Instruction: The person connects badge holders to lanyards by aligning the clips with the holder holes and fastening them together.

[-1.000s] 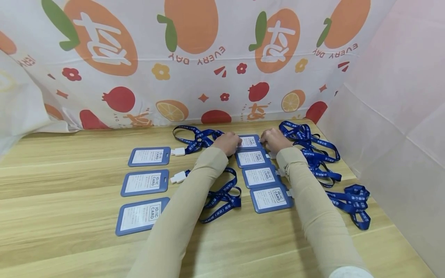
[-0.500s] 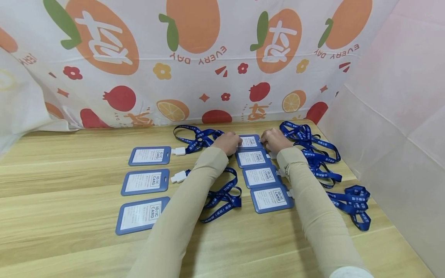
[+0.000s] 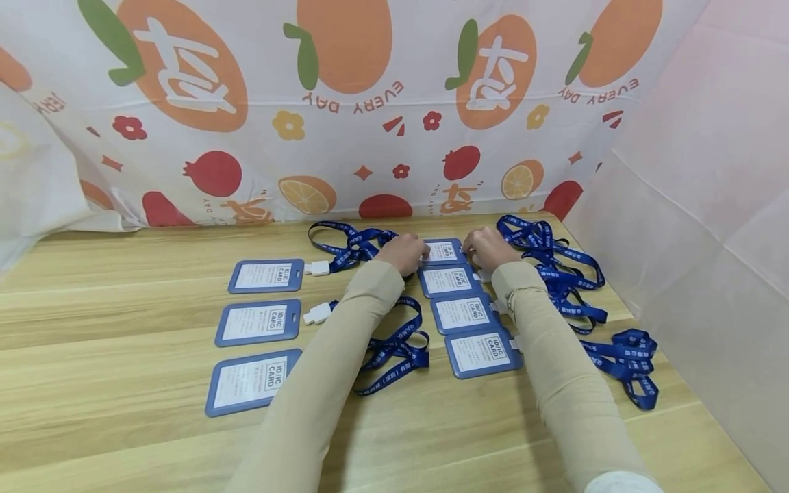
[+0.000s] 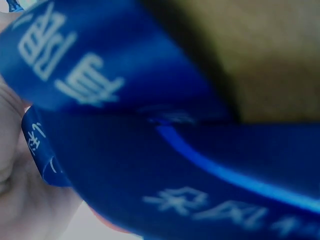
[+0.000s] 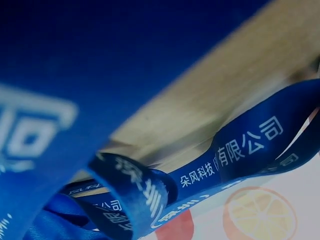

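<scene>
At the far end of the right-hand column lies a blue ID card holder [image 3: 445,251] with a white printed insert. My left hand [image 3: 403,253] grips its left edge with curled fingers. At its right end, by the strap clip, my right hand [image 3: 490,248] pinches with bent fingers; the exact contact is partly hidden. Directly nearer to me, several matching holders, such as this second ID card holder [image 3: 448,281], continue the column, edges close together. Blue lanyards [image 3: 535,236] with white lettering bunch to the right of my right hand. In the left wrist view, a lanyard strap [image 4: 110,65] covers most of the picture.
Three more blue card holders [image 3: 257,323] lie apart in a column on the left, with white clips [image 3: 317,313] and lanyards [image 3: 397,349] beside them. One lanyard [image 3: 625,359] lies near the table's right side. A fruit-print cloth [image 3: 345,150] hangs behind the wooden table [image 3: 111,329].
</scene>
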{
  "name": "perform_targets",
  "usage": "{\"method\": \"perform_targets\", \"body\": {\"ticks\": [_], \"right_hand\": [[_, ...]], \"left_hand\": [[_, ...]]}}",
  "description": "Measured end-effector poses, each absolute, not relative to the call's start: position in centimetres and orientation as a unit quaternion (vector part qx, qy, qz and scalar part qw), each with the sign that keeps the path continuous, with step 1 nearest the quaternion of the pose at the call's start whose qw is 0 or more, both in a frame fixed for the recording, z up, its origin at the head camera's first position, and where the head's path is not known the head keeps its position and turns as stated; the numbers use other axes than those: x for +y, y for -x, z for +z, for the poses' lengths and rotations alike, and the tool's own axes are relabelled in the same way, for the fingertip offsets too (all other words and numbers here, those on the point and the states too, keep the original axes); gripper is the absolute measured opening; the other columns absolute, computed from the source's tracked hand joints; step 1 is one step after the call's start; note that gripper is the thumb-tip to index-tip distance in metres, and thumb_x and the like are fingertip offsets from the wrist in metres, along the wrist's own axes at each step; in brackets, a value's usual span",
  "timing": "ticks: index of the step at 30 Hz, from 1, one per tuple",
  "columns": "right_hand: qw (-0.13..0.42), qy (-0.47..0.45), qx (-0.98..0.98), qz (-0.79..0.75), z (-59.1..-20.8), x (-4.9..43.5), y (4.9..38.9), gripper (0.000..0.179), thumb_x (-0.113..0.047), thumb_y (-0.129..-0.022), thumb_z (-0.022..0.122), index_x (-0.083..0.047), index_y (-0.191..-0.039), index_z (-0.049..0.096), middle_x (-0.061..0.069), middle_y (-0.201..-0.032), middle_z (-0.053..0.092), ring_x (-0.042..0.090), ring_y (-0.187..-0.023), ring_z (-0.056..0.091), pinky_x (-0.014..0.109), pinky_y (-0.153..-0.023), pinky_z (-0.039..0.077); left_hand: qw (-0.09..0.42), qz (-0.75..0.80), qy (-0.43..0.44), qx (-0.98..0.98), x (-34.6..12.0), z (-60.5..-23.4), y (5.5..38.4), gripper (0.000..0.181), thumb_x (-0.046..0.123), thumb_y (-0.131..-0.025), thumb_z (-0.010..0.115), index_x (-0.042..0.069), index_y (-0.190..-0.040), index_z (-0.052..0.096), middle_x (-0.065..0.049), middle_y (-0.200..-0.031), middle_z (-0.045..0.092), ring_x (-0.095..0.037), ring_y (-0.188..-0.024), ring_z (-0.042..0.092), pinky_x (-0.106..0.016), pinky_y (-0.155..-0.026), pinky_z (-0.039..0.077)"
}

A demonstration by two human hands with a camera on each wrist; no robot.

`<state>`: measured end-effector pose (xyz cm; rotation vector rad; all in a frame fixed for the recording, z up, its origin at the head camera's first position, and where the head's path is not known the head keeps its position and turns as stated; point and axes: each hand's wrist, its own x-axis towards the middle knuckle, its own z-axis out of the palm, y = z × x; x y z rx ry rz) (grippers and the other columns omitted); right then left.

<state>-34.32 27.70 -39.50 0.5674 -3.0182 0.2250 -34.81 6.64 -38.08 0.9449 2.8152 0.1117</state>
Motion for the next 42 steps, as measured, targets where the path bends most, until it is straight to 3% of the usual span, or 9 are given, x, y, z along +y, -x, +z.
{"method": "perform_targets", "body": {"ticks": [42], "right_hand": [[0.017, -0.183, -0.980, 0.070, -38.96, 27.41, 34.10, 0.022, 0.012, -0.087, 0.065, 0.005, -0.104, 0.077, 0.019, -0.110, 0.073, 0.033, -0.105, 0.069, 0.043, -0.094, 0.054]], "left_hand": [[0.078, 0.045, -0.322, 0.943, 6.41, -38.23, 34.89, 0.029, 0.011, -0.100, 0.065, 0.011, -0.128, 0.072, -0.012, -0.124, 0.064, -0.024, -0.109, 0.060, -0.036, -0.100, 0.049]]}}
